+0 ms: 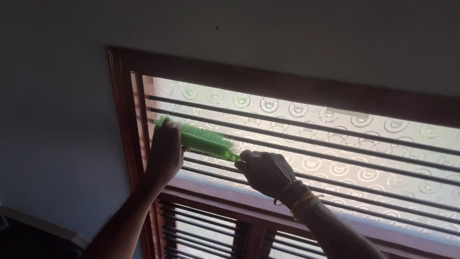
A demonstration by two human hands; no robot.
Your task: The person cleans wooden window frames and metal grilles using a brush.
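Two raised hands hold a green brush against the window bars.

Both forearms reach up from below; the right hand (threads and a bangle at its wrist) is closed around the handle end of the green brush, while the left hand is wrapped over the brush's far bristle end, close to the wooden frame. The brush lies slanted across the dark horizontal bars, touching them. Behind the bars sits patterned frosted glass, and beyond the frame, the plain wall.
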